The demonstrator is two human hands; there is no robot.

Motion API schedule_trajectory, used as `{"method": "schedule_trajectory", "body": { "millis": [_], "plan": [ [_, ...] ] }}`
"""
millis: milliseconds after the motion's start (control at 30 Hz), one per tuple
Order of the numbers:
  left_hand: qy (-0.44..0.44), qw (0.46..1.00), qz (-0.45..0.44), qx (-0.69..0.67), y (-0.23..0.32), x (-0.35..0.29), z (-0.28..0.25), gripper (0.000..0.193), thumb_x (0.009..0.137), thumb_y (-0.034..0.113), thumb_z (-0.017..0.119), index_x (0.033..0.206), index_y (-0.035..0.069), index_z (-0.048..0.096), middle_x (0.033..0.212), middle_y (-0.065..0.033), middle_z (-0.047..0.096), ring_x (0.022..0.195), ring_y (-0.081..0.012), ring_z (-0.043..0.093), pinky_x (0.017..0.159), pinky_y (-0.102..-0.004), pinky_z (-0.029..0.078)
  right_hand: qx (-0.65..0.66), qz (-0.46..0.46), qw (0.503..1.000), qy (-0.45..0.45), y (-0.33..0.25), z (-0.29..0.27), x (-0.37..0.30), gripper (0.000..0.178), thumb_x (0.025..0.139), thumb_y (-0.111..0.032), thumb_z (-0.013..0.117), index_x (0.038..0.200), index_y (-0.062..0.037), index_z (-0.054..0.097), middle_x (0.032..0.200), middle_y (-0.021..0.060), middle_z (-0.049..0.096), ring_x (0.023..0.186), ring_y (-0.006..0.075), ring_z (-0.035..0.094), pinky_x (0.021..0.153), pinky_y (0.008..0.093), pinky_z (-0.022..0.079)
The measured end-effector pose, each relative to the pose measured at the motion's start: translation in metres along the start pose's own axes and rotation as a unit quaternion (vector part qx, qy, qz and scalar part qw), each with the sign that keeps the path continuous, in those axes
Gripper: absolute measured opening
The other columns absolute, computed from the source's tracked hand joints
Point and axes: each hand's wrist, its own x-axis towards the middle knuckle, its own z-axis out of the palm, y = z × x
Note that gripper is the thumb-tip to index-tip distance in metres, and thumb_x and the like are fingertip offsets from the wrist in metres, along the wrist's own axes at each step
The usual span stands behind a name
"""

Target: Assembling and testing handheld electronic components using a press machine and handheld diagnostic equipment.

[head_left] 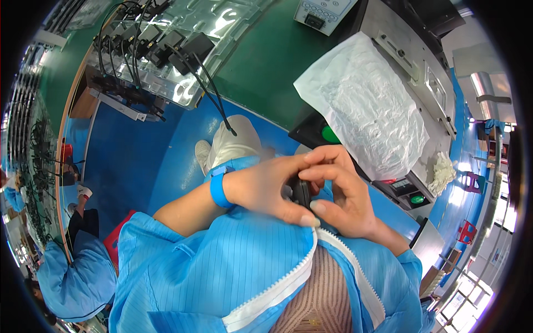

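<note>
Close in front of my chest, my left hand (pixel 269 186) and my right hand (pixel 347 197) meet around a small black part (pixel 301 193). It looks smooth and narrow, and most of it is hidden by the fingers, so its kind does not show. My left thumb reaches along its near side, with the fingertips touching those of the right hand at the far side. The right thumb and bent fingers pinch it from the right. A blue wrist strap (pixel 220 188) circles my left wrist.
Black power adapters (pixel 191 53) with dangling cables lie on a clear plastic tray (pixel 233 16) at the far left of the green bench (pixel 255 61). A crumpled white sheet (pixel 366 105) covers a machine with green buttons (pixel 330 134). Another person in blue (pixel 80 272) sits at the left.
</note>
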Motion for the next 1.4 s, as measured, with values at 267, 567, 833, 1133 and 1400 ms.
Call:
{"method": "schedule_trajectory", "body": {
  "millis": [267,567,833,1133,1400],
  "plan": [
    [-0.022,0.999,0.032,-0.037,-0.002,-0.005,0.000,0.058,0.072,0.040,0.075,0.108,0.001,0.052,0.097,-0.0099,0.055,0.091,-0.0202,0.056,0.078,-0.0302,0.046,0.014,-0.034,0.999,-0.025,-0.005,0.002,0.010,0.041,0.075,-0.012,0.067,0.114,-0.0044,0.057,0.117,0.0111,0.046,0.101,0.0198,0.047,0.076,0.0294,0.043],
    [-0.034,0.992,-0.028,-0.119,-0.028,-0.008,0.008,0.058,0.079,0.046,0.067,0.113,0.000,0.054,0.097,-0.0085,0.058,0.090,-0.0176,0.056,0.075,-0.0299,0.046,-0.001,-0.017,0.998,-0.055,0.012,0.001,0.009,0.039,0.077,-0.011,0.065,0.114,-0.0022,0.057,0.114,0.0144,0.052,0.106,0.0262,0.051,0.087,0.0351,0.043],
    [-0.034,0.992,-0.045,-0.117,-0.022,-0.006,0.007,0.056,0.081,0.047,0.064,0.110,0.000,0.055,0.094,-0.0092,0.059,0.088,-0.0182,0.057,0.075,-0.0307,0.046,0.038,-0.011,0.999,-0.014,0.022,0.002,0.002,0.034,0.078,-0.009,0.065,0.111,-0.0010,0.059,0.112,0.0151,0.055,0.105,0.0252,0.053,0.089,0.0350,0.042],
    [-0.031,0.998,-0.039,-0.032,-0.024,-0.002,0.010,0.059,0.080,0.049,0.064,0.110,-0.001,0.055,0.089,-0.0113,0.059,0.084,-0.0208,0.058,0.072,-0.0307,0.046,0.064,0.010,0.998,-0.012,0.020,-0.006,0.001,0.029,0.077,-0.006,0.063,0.105,0.0001,0.059,0.112,0.0149,0.056,0.104,0.0229,0.053,0.090,0.0346,0.040],
    [-0.040,0.995,-0.093,-0.010,-0.010,0.004,0.014,0.056,0.079,0.049,0.065,0.106,0.000,0.056,0.087,-0.0104,0.060,0.081,-0.0202,0.059,0.070,-0.0301,0.047,-0.011,0.088,0.995,-0.055,-0.005,-0.015,0.003,0.030,0.076,-0.007,0.059,0.105,0.0003,0.053,0.102,0.0112,0.053,0.098,0.0208,0.052,0.090,0.0333,0.040]
  ]
}}
